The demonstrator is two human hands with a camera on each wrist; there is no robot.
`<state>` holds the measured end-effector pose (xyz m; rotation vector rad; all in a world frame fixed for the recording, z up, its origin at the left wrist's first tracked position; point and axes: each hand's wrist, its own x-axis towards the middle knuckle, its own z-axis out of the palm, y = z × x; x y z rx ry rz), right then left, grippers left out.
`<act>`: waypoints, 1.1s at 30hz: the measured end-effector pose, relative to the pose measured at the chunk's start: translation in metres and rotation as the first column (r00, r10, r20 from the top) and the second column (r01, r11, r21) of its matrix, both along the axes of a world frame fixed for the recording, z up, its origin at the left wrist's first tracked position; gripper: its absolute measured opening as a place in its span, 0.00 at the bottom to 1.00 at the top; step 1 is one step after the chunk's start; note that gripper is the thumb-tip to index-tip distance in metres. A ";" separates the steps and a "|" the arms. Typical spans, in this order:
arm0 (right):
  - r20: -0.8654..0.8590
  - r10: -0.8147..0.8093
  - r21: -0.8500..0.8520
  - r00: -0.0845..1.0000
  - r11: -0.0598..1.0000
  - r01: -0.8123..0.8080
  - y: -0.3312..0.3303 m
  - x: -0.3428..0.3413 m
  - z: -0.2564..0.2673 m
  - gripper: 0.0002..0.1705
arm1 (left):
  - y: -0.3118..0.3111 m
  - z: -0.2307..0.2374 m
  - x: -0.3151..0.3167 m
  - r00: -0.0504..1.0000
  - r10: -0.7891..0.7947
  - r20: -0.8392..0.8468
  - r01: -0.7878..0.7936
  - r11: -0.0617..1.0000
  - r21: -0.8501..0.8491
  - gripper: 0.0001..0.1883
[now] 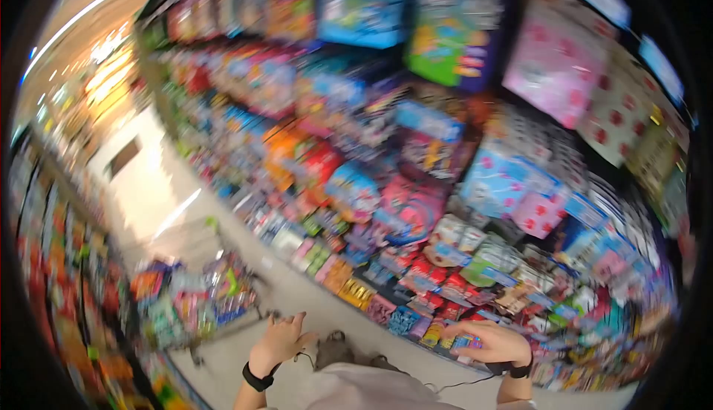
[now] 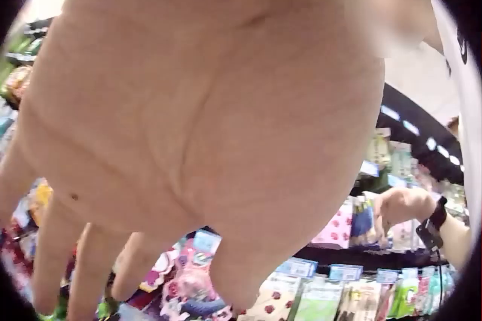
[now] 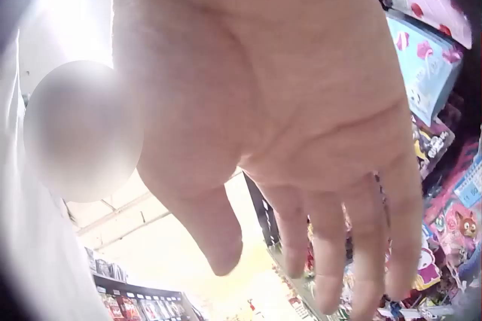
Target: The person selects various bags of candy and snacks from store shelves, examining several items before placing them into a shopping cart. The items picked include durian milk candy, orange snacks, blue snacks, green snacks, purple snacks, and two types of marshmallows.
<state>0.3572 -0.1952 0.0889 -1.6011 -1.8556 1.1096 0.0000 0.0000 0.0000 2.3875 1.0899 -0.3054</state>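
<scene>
My left hand (image 1: 281,342) is held out low over the aisle floor, its fingers spread loosely and nothing in its grasp. The left wrist view is mostly filled by the bare palm (image 2: 188,110), with the fingers (image 2: 90,268) extended. On the other side, my right hand (image 1: 490,345) hovers in front of the lower shelf, where small bright packs (image 1: 466,342) show beside its fingertips. Its palm (image 3: 263,88) appears bare in the right wrist view, fingers nearly straight and thumb apart. Both wrists wear black bands.
A tall shelf wall of hanging bags (image 1: 557,68) and packaged goods curves along the right. A cart (image 1: 197,295) full of colourful packages stands to the left. Another stocked shelf (image 1: 59,261) borders the far left, and pale floor (image 1: 152,180) runs ahead between them.
</scene>
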 end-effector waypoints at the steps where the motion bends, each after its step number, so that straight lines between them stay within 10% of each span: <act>1: -0.003 -0.016 0.032 1.000 0.999 0.016 0.006 -0.003 -0.010 0.22 | -0.026 0.004 -0.017 0.993 0.104 -0.061 -0.103 0.995 0.016 0.36; 3: 0.245 0.048 -0.001 0.968 0.999 -0.049 0.047 0.017 -0.021 0.23 | -0.055 -0.060 -0.004 0.954 0.299 0.020 -0.296 0.950 -0.095 0.34; 9: 0.114 0.302 0.000 0.947 0.953 -0.304 0.128 -0.108 -0.061 0.24 | -0.100 -0.040 -0.130 0.757 0.634 0.161 -0.571 0.761 -0.308 0.31; 20: 0.089 0.447 -0.161 0.890 0.888 -0.430 0.253 -0.372 -0.091 0.24 | -0.029 -0.087 -0.378 0.622 0.762 0.180 -0.691 0.642 -0.333 0.29; 29: 0.295 0.578 -0.076 0.761 0.808 -0.584 0.363 -0.585 -0.217 0.24 | 0.033 -0.104 -0.575 0.472 0.879 0.069 -0.874 0.476 -0.092 0.28; 33: 0.022 0.667 -0.194 0.744 0.733 -0.652 0.437 -0.663 -0.225 0.23 | 0.039 -0.116 -0.585 0.449 0.893 0.020 -0.875 0.444 -0.191 0.28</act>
